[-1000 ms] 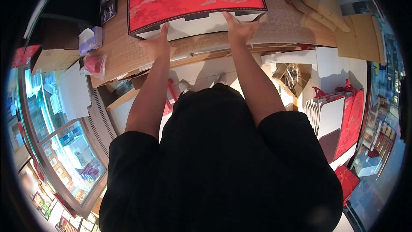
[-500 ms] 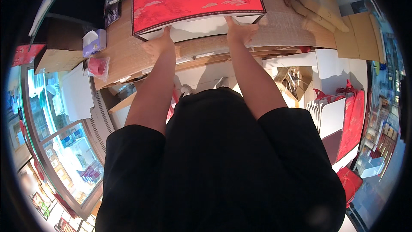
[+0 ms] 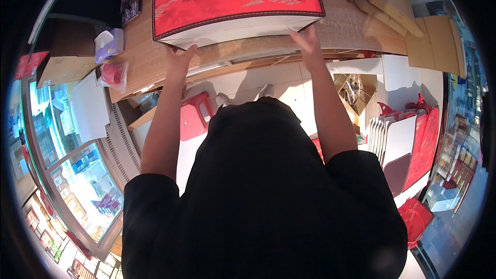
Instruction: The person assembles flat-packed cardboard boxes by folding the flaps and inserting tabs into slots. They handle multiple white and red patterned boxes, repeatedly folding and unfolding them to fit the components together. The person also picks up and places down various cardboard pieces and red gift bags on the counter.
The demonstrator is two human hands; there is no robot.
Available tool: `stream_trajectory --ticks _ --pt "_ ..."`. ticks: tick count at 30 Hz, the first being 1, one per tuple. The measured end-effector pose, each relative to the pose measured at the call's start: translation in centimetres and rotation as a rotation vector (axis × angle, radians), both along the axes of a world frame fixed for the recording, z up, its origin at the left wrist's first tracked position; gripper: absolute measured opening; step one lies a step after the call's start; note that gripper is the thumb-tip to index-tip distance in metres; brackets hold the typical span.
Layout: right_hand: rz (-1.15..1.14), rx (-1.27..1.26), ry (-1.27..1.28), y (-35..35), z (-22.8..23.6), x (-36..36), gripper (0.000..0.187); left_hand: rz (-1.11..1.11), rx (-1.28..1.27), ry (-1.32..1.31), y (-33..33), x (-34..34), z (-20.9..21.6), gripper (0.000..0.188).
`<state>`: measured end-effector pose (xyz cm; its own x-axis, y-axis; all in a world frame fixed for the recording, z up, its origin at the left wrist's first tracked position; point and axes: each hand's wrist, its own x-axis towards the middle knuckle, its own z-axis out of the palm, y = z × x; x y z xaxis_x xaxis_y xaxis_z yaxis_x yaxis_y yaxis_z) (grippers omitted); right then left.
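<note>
A large box with a red patterned lid, dark stitched-looking edging and a white front side rests on the wooden table, its far part cut off by the picture's top edge. By the box's near left corner is my left hand, thumb and fingers apart. My right hand is at the near right corner, thumb spread toward the white side. Both hands appear to be at the corners without gripping; the box hides some fingertips, so I cannot tell how firmly they touch.
On the table at left are a purple tissue box and a red item in clear plastic. Cardboard lies at right. Below stand a red stool, an open carton and red gift bags.
My hands have moved apart, from the white front side out to its two corners, and the thumbs have come off it. More of the red stool and floor now shows.
</note>
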<state>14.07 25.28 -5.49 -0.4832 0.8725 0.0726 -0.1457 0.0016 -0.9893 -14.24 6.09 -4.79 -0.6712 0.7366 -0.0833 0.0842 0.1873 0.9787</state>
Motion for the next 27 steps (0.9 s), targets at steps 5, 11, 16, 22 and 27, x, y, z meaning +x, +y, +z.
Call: stream_trajectory --ticks 5,11,16,22,27 --pt "-0.168 -0.275 -0.048 3.5 5.3 3.0 0.057 0.051 -0.001 -0.243 -1.2 -4.4 5.7 0.078" --pt "0.114 -0.165 -0.278 11.1 8.3 -2.4 0.060 -0.201 -0.130 -0.227 5.6 -9.3 9.4 0.078" --pt "-0.024 0.256 -0.488 6.6 8.9 -1.4 0.057 -0.181 -0.259 0.716 3.2 -4.3 10.9 0.050" --pt "-0.035 0.322 -0.226 -2.6 8.2 4.6 0.052 -0.059 0.110 0.217 -6.0 4.1 7.8 0.050" --pt "0.066 0.290 -0.330 -3.7 7.4 8.6 0.065 -0.049 0.068 0.015 -9.9 6.4 9.2 0.068"
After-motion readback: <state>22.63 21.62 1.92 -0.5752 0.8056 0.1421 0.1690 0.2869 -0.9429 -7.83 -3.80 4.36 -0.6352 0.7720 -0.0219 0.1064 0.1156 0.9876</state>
